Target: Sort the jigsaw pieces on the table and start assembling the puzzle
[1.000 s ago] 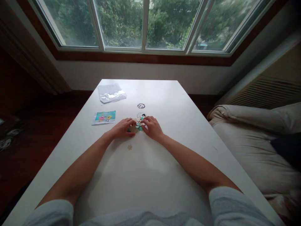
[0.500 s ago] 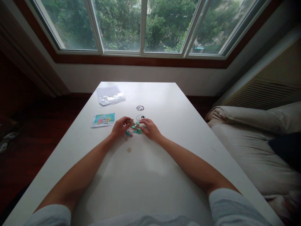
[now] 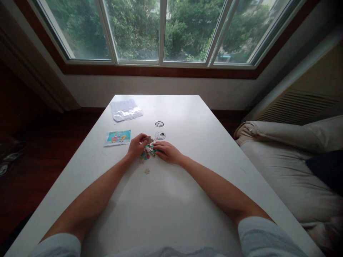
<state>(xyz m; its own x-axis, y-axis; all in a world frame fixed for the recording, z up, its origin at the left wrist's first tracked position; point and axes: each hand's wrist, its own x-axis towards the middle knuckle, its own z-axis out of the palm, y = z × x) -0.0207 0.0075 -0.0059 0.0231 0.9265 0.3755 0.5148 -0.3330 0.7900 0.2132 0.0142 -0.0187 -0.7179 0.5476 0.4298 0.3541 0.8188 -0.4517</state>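
A small pile of jigsaw puzzle pieces [image 3: 149, 151], some teal and some showing tan backs, lies on the white table [image 3: 166, 200] between my hands. My left hand [image 3: 137, 146] is closed at the pile's left side, its thumb and fingers pinching tan puzzle pieces. From the right, my right hand [image 3: 168, 152] lies low with fingers stretched out over the pile's edge, touching the pieces. One loose tan puzzle piece [image 3: 147, 171] lies apart, nearer to me.
A colourful cartoon picture card [image 3: 119, 137] lies left of my hands. Behind it is a clear plastic bag with paper [image 3: 125, 110]. Two round black-and-white items, a farther disc [image 3: 159, 124] and a nearer disc [image 3: 160, 135], lie beyond the pile. A padded sofa [image 3: 278, 167] stands at right.
My right hand has come down and slightly left onto the pile, shifting pieces toward the left. My left hand stays nearly in place, still pinching tan pieces.
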